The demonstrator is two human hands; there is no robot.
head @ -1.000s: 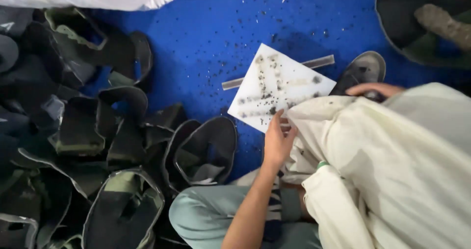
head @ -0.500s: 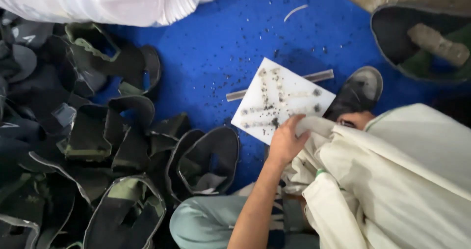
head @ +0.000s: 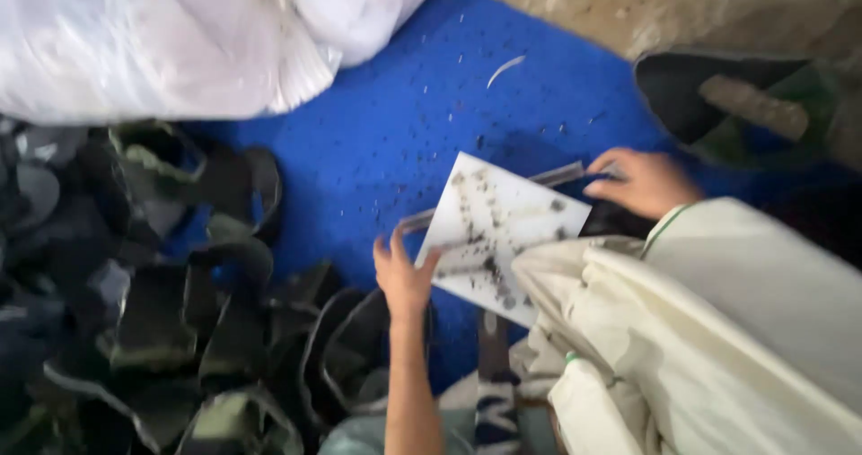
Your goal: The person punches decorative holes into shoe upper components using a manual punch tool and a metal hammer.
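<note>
A white board [head: 503, 231], speckled with dark scraps, lies on the blue mat [head: 404, 123]. My left hand [head: 404, 275] is at its left edge, thumb on the board and fingers around the rim. A grey metal strip [head: 557, 175] sticks out from under the board's far side. My right hand [head: 642, 181] rests at the strip's right end, curled and blurred. A large cream cloth sack [head: 709, 329] covers the board's near right corner and my right forearm.
A heap of dark shoe uppers and soles [head: 171, 302] fills the left side. White plastic bags [head: 162, 42] lie at the top left. A dark shoe on a form [head: 736, 100] sits at the top right on bare ground.
My left hand moved from the sack's edge to the board's left edge. My right hand came out from behind the sack to the strip's end. The view shifted down and left.
</note>
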